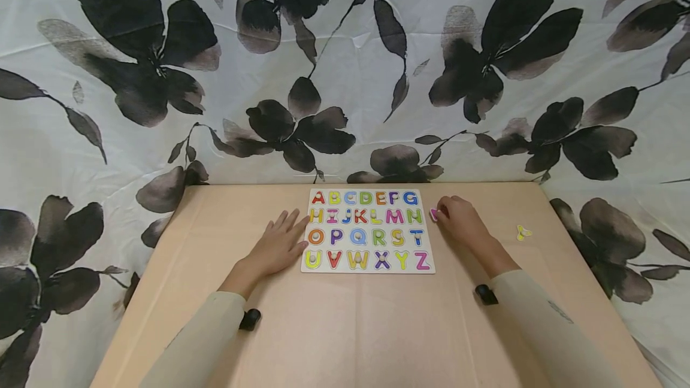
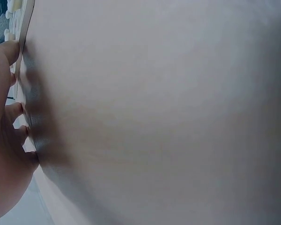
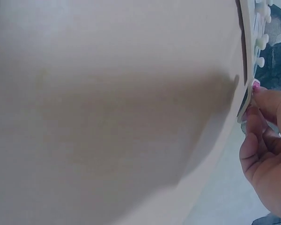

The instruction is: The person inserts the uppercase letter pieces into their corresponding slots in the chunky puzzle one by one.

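Note:
A white alphabet puzzle board [image 1: 372, 245] with colourful knobbed letters in rows lies on the table. My left hand [image 1: 277, 243] rests at its left edge, fingers spread and thumb on or against the border. In the left wrist view, the left fingertips [image 2: 19, 108] reach down by the board's edge. Beside the board's right edge, my right hand [image 1: 460, 220] pinches a small pink puzzle piece [image 1: 433, 215] between thumb and fingers. Most of that piece is hidden by the fingers; in the right wrist view only a bit of pink [image 3: 256, 85] shows.
A small yellow piece [image 1: 523, 233] lies on the tan table [image 1: 356, 328], to the right of my right hand. A white cloth with dark flowers [image 1: 377, 64] hangs behind the table. Small black devices sit under both wrists, at the left [image 1: 250, 319] and right [image 1: 486, 294] sleeves.

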Available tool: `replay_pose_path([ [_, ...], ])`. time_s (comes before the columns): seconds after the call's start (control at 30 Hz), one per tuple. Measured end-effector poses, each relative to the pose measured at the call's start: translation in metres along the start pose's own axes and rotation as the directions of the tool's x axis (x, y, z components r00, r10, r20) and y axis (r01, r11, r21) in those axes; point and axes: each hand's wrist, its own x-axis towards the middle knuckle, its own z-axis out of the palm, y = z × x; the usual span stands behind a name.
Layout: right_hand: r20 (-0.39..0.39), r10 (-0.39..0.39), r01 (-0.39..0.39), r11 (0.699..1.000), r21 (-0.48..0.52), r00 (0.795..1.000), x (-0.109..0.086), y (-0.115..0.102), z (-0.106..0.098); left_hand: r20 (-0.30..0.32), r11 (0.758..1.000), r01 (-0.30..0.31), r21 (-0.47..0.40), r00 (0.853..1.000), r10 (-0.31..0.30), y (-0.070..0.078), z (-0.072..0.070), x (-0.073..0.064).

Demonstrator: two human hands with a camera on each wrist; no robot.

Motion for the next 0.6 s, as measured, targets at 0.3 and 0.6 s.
replay_pose_path([
  [0.3,0.006,-0.053,0.053,0.999,0.012,0.999,-0.0090,0.0046,-0.0030,-0.014,1.000,-0.008,0.005,1.000,0.008,0.0007,0.0006,0.0025],
  [0.6,0.103,0.017,-0.017,1.000,-0.001,0.995,-0.0092,0.0099,0.0045,-0.021,1.000,-0.013,-0.002,1.000,0.013,0.0012,-0.0001,0.0015],
])
